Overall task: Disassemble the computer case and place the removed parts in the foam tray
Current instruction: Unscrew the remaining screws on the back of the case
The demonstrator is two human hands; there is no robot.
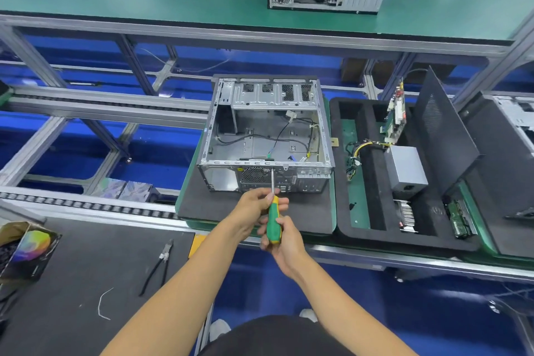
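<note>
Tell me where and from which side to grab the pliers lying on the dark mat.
Grip the pliers across both black handles, coming from above. They lie flat on the mat with the handles spread toward the person and the jaws pointing away, so the handles are probably the easier part to close fingers around.

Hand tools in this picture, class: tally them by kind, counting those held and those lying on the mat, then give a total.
Screwdriver, green and yellow handle, gripped by the right hand, steadied by the left hand: 1
Pliers, lying on the dark mat: 1
Total: 2
</note>
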